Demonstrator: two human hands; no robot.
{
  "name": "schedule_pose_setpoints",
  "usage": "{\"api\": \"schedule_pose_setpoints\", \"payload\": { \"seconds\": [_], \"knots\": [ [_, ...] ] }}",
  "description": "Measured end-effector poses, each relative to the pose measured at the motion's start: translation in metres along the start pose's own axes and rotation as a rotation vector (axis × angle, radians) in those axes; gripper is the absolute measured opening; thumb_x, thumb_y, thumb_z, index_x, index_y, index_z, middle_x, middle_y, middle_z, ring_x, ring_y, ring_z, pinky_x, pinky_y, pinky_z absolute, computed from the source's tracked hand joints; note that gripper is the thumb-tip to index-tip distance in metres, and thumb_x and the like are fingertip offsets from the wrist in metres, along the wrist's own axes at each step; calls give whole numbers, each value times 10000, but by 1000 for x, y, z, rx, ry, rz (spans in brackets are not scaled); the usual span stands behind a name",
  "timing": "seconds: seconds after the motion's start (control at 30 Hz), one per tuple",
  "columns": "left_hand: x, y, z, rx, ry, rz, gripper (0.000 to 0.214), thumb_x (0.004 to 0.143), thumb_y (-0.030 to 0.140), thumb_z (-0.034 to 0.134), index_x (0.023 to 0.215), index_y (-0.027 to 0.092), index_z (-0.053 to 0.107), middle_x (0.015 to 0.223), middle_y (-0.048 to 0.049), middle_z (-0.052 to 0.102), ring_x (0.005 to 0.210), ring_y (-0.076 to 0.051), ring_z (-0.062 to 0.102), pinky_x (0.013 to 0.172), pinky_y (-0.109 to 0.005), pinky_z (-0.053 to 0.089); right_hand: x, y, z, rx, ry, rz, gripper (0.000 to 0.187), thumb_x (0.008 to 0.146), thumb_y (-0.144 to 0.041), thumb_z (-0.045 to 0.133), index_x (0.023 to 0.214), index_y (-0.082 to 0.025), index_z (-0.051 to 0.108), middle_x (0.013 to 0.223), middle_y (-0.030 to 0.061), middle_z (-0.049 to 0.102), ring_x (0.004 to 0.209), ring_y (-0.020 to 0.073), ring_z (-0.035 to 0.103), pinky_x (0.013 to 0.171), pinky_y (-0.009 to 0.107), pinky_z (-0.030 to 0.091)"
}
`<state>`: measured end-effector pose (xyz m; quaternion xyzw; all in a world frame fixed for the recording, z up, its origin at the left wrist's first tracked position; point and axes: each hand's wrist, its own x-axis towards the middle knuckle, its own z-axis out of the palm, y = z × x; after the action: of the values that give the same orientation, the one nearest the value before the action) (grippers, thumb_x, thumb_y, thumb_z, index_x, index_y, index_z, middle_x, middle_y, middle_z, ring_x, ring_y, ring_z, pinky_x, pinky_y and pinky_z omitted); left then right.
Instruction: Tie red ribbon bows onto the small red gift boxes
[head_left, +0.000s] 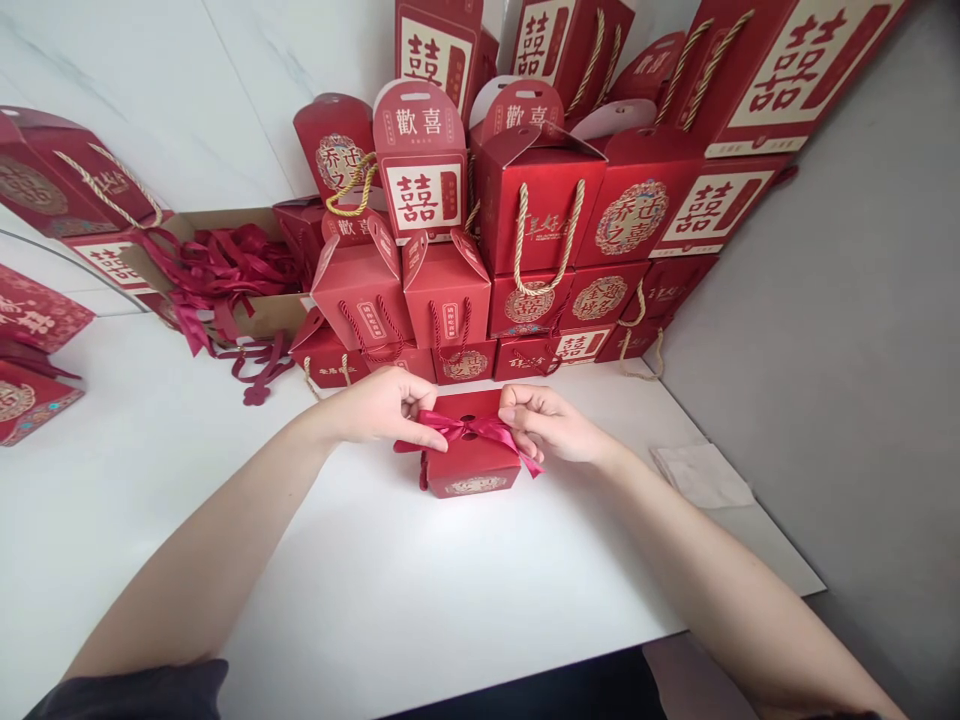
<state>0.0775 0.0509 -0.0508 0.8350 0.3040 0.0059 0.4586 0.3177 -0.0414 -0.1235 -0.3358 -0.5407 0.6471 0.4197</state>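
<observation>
A small red gift box point(474, 468) with a pale round emblem on its front stands on the white table in front of me. Across its top lies a dark pink satin ribbon point(487, 428), tied in a bow over two round holes. My left hand point(390, 405) pinches the bow's left loop between thumb and fingers. On the other side, my right hand point(551, 420) has its fingers closed on the right loop, and a ribbon tail hangs below it. Both hands are close to the box top.
Red gift boxes point(536, 225) with rope handles are stacked along the back. An open cardboard box point(274, 318) at back left holds loose ribbons point(225, 260), some spilling onto the white table point(337, 600). A folded white cloth point(701, 475) lies at right, near the grey wall point(840, 330).
</observation>
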Motion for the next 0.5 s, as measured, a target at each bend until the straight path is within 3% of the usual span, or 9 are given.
{"api": "schedule_pose_setpoints", "payload": {
  "seconds": [0.13, 0.2, 0.27, 0.37, 0.43, 0.5],
  "knots": [
    [-2, 3, 1, 21, 54, 9, 445, 783, 485, 689, 588, 154, 464, 529, 51, 449, 486, -62, 386, 468, -200, 274, -2, -3, -3, -35, 35, -32, 262, 928, -416, 582, 810, -205, 481, 490, -83, 536, 352, 62, 412, 382, 181, 319],
    [-3, 4, 0, 16, 59, 15, 425, 838, 495, 621, 611, 148, 526, 552, 36, 472, 497, -66, 382, 478, -208, 277, -4, -8, -5, -58, 111, -66, 237, 929, -436, 584, 913, -216, 497, 494, -105, 476, 373, 62, 363, 397, 186, 274],
    [-3, 5, 0, 4, 64, 17, 416, 861, 502, 584, 654, 142, 610, 589, 15, 514, 518, -77, 399, 490, -218, 287, -8, -14, -7, -133, 154, -62, 280, 947, -474, 542, 874, -207, 502, 496, -103, 410, 420, 64, 324, 437, 200, 249],
    [-4, 6, 0, 27, 99, -24, 465, 868, 526, 555, 622, 138, 628, 519, 28, 428, 477, -75, 323, 462, -234, 234, -14, -24, -10, -302, 56, 55, 450, 964, -537, 465, 707, -171, 507, 534, -66, 400, 495, 72, 326, 501, 231, 255],
    [-4, 5, 1, 69, 114, -40, 494, 857, 543, 564, 581, 135, 609, 494, 38, 369, 468, -69, 279, 453, -238, 207, -17, -28, -12, -345, -37, 119, 455, 935, -544, 518, 702, -155, 545, 592, -43, 447, 546, 80, 359, 541, 241, 273],
    [-5, 5, 2, 107, 116, -28, 482, 825, 552, 608, 589, 132, 619, 516, 32, 405, 487, -70, 310, 463, -233, 223, -20, -31, -15, -345, -73, 125, 426, 887, -529, 606, 694, -154, 543, 621, -42, 448, 577, 84, 367, 562, 242, 273]
  ]
}}
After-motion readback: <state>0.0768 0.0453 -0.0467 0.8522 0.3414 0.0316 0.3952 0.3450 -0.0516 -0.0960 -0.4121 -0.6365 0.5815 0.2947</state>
